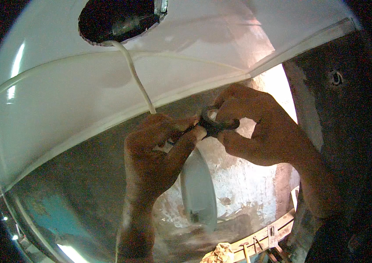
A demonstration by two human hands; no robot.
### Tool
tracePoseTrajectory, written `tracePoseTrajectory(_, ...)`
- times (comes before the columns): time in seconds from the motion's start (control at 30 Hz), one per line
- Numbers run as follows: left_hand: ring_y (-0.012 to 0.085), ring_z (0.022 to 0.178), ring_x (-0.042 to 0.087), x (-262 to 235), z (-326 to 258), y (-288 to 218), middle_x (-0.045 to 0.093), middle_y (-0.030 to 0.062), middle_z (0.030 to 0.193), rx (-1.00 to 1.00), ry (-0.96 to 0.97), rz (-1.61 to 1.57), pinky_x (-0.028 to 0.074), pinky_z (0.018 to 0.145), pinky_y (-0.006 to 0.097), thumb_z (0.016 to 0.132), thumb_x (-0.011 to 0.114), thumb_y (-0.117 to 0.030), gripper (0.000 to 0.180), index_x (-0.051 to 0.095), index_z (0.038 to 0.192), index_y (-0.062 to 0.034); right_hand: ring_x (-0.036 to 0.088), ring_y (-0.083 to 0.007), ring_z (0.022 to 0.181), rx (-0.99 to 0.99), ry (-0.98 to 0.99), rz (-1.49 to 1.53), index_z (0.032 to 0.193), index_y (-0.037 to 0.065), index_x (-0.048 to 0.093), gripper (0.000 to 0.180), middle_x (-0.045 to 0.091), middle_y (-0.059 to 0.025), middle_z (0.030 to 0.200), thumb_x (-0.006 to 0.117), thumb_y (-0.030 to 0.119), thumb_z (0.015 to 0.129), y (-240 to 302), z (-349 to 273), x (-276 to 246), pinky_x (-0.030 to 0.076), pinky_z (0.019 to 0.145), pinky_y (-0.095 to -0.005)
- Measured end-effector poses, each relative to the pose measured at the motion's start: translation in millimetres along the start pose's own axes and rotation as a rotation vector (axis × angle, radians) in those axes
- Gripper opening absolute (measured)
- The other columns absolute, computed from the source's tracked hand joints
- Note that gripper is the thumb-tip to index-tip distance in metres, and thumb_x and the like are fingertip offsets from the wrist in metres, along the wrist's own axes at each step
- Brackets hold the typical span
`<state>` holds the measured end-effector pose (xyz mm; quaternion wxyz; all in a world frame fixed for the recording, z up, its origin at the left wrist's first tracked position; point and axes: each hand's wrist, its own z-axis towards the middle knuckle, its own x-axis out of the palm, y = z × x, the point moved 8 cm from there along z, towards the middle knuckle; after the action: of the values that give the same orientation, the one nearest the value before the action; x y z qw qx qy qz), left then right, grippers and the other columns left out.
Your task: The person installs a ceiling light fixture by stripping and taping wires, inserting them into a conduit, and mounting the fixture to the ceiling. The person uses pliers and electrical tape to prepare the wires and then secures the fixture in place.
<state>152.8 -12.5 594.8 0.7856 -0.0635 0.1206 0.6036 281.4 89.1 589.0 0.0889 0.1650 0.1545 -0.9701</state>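
Right fingers: my right hand point(264, 127) holds a small black ring-shaped roll point(216, 128) between thumb and curled forefinger.
Left fingers: my left hand point(155, 147) is narrow, thumb and forefinger pinching the roll's left edge; I can't make out finer detail there.
Roll: between both hands, near mid-view.
Cable: a thin off-white cable point(134, 74) drops to just behind my left knuckles.
Overhead: it leaves a dark, rough-edged oval hole point(118, 19) in a glossy white panel point(81, 92).
Below: a crumpled tan bag point(222, 253) sits by a wooden plank point(284, 221).
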Motion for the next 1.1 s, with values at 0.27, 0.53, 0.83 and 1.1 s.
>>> tracePoseTrajectory(0.27, 0.0228, 0.069, 0.059, -7, 2, -12, 0.063, 0.0062, 0.073, 0.255, -0.084, 0.119, 0.044, 0.067, 0.035, 0.074, 0.075, -0.009, 0.011, 0.069, 0.083, -0.0085, 0.067, -0.0259, 0.09, -0.034, -0.067, 0.012, 0.112, 0.003, 0.065, 0.039, 0.064, -0.0178, 0.112, 0.067, 0.006, 0.073, 11, -6, 5, 0.053, 0.08, -0.0366)
tracePoseTrajectory(0.53, 0.0273, 0.075, 0.051, 8, 10, -26, 0.054, 0.0048, 0.075, 0.548, -0.017, 0.2, 0.038, 0.07, 0.04, 0.07, 0.068, -0.002, 0.02, 0.059, 0.086, -0.0101, 0.068, -0.0206, 0.08, -0.1, 0.081, 0.092, 0.111, 0.002, 0.065, 0.041, 0.068, -0.0148, 0.103, 0.07, 0.008, 0.07, 12, -1, 1, 0.054, 0.071, -0.0329)
tracePoseTrajectory(0.83, 0.0287, 0.078, 0.054, 7, 11, -13, 0.057, 0.0079, 0.079, 0.442, -0.017, 0.232, 0.042, 0.069, 0.041, 0.07, 0.068, -0.001, 0.021, 0.06, 0.088, -0.0082, 0.063, -0.0175, 0.064, 0.012, 0.258, 0.242, 0.102, 0.001, 0.066, 0.027, 0.067, -0.0103, 0.086, 0.068, 0.01, 0.077, 1, 7, 11, 0.051, 0.064, -0.0313)
tracePoseTrajectory(1.1, 0.0226, 0.076, 0.066, -5, 12, -1, 0.068, 0.0114, 0.088, 0.433, 0.031, -0.185, 0.052, 0.064, 0.031, 0.076, 0.074, -0.008, 0.018, 0.069, 0.093, -0.0052, 0.061, -0.0187, 0.066, 0.045, 0.182, 0.101, 0.102, 0.004, 0.065, 0.025, 0.062, -0.0096, 0.077, 0.069, 0.019, 0.083, 8, 8, 3, 0.047, 0.061, -0.0328)
